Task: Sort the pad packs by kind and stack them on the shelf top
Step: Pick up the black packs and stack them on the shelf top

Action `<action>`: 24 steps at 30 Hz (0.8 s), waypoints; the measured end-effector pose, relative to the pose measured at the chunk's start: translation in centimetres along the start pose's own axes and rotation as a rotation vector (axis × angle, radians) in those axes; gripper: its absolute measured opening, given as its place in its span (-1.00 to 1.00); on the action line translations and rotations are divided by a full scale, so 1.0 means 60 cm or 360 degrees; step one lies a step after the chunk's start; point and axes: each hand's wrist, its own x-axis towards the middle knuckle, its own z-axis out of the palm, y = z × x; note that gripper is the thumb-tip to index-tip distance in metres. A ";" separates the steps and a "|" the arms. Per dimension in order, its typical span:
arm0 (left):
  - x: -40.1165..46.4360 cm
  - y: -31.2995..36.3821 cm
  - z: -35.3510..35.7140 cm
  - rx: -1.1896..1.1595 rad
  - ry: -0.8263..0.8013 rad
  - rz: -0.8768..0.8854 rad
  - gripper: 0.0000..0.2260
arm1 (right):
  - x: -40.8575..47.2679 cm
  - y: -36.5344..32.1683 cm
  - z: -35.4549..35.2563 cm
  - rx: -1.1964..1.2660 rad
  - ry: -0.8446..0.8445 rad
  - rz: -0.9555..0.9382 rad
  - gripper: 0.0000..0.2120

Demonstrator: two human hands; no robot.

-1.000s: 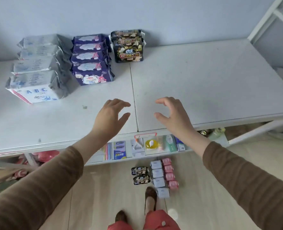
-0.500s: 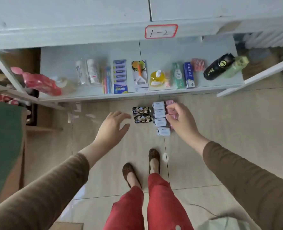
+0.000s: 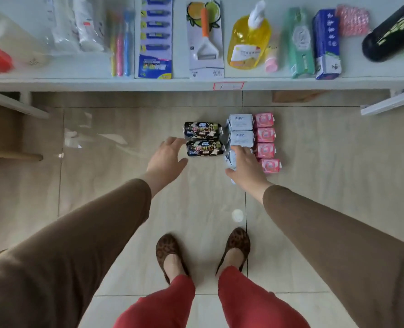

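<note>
A lower shelf (image 3: 125, 84) of toiletries juts out above the floor (image 3: 101, 185), where pad packs lie in three rows. The left hand (image 3: 166, 156), fingers spread, nears two black packs (image 3: 203, 139); the right hand (image 3: 246, 168), fingers loosely apart, covers the pale blue packs (image 3: 240, 131) beside pink packs (image 3: 266, 143). Rising could likely bump the shelf edge; tight rows may scatter. Open floor surrounds.
</note>
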 end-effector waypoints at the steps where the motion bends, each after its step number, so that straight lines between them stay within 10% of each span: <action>1: 0.030 -0.013 0.023 0.0016 0.0017 -0.0004 -0.52 | 0.027 0.012 0.022 -0.0055 -0.0014 -0.0024 -0.38; 15: 0.334 -0.096 0.203 0.0517 0.0010 0.0024 -0.33 | 0.280 0.088 0.201 -0.1138 0.0379 -0.0378 -0.69; 24: 0.223 -0.111 0.118 0.0375 0.0016 -0.0070 -0.53 | 0.184 0.057 0.168 -0.0524 0.0049 -0.0414 -0.59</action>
